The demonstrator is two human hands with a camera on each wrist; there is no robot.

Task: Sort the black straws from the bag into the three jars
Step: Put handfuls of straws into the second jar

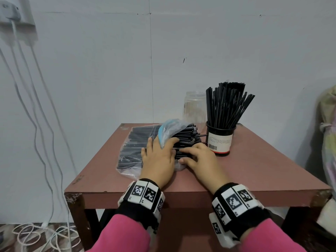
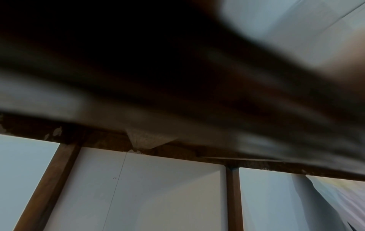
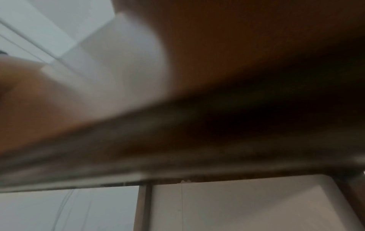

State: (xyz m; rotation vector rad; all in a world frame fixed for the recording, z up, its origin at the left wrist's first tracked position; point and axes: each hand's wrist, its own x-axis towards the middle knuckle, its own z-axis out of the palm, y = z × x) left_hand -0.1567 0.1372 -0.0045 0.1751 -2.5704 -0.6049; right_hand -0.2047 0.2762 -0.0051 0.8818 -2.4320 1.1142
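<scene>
Straws (image 1: 183, 140) lying in clear bag (image 1: 132, 151) on table (image 1: 254, 170), ends protruding from open mouth. Left hand (image 1: 158, 160) flat on bag, fingers spread. Right hand (image 1: 200, 160) fingers curled over protruding straw ends. Labelled jar (image 1: 220, 140) of upright straws just right; clear jar (image 1: 194, 106) behind. Wrist views blurred.

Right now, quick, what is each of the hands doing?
Left hand: fingers spread flat on the plastic bag of black straws, pressing it down, gripping nothing.
Right hand: fingers curled onto loose straw ends at the bag's mouth.
</scene>
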